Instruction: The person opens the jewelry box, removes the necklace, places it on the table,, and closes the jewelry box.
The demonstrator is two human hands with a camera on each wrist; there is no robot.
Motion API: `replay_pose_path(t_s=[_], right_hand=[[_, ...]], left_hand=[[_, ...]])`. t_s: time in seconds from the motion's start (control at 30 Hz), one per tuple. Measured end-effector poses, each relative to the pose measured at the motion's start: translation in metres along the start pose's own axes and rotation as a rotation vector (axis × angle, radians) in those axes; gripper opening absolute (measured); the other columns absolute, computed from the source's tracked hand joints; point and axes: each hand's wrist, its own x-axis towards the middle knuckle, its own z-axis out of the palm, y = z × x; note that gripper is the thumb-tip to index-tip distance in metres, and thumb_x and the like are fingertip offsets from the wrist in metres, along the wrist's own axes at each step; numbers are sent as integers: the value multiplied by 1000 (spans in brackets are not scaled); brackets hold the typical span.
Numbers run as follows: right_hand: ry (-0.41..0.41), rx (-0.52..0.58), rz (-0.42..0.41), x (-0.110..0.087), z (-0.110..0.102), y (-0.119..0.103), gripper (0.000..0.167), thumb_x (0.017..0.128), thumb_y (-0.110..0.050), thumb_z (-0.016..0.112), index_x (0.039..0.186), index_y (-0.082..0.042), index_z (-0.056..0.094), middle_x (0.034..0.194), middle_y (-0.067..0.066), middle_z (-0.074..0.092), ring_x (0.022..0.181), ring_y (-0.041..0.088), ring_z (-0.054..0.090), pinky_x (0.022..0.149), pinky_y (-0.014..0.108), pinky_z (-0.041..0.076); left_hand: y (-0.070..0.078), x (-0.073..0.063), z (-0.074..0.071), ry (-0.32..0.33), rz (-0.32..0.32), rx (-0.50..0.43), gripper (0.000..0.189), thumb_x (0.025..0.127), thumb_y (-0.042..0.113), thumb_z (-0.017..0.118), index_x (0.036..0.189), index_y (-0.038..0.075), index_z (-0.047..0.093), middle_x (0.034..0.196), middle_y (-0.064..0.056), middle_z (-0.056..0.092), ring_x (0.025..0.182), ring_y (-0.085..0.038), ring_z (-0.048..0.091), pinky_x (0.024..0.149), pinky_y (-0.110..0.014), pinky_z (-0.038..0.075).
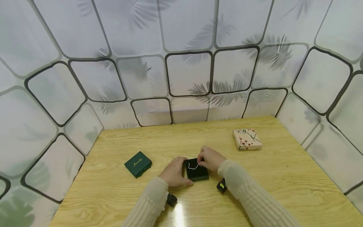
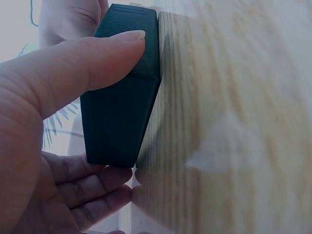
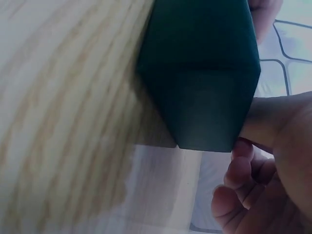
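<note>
A small dark green jewelry box (image 1: 198,177) stands open on the wooden table, its black lining facing up. Across that lining curves a thin silver chain (image 1: 193,168). My left hand (image 1: 173,174) grips the box from the left; in the left wrist view its thumb (image 2: 109,58) lies along the near wall of the box (image 2: 114,117), fingers at the side. At the far right corner, my right hand (image 1: 211,159) pinches at the chain's right end with curled fingers. Seen from the right wrist, the box (image 3: 209,102) hides those fingertips.
To the left lies a green lid-like piece (image 1: 137,163) with gold "Jewelry" lettering. A pale box with red blossoms and dark branches (image 1: 246,139) sits at the back right. A patterned cloth (image 1: 187,75) rises behind the table (image 1: 181,138).
</note>
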Motion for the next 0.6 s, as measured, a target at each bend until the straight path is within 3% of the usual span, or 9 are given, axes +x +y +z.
replay_pose_path(t_s=[0.17,0.6], right_hand=[[-5,-12,-30,-1,4,3,12,92,-17,66,81,-20,64,90,-6,44,78,9,47,71,27,45],[30,126,-131,-7,-1,9,10,99,-14,55,93,-14,62,105,0,54,96,16,54,83,36,48]], left_hand=[[0,-1,0,0,1,-3,93,71,47,83,141,3,40,132,-10,49,121,-24,48,100,-41,42],[0,-1,0,-1,5,10,92,72,48,82,141,3,40,130,-8,50,119,-23,48,99,-41,42]])
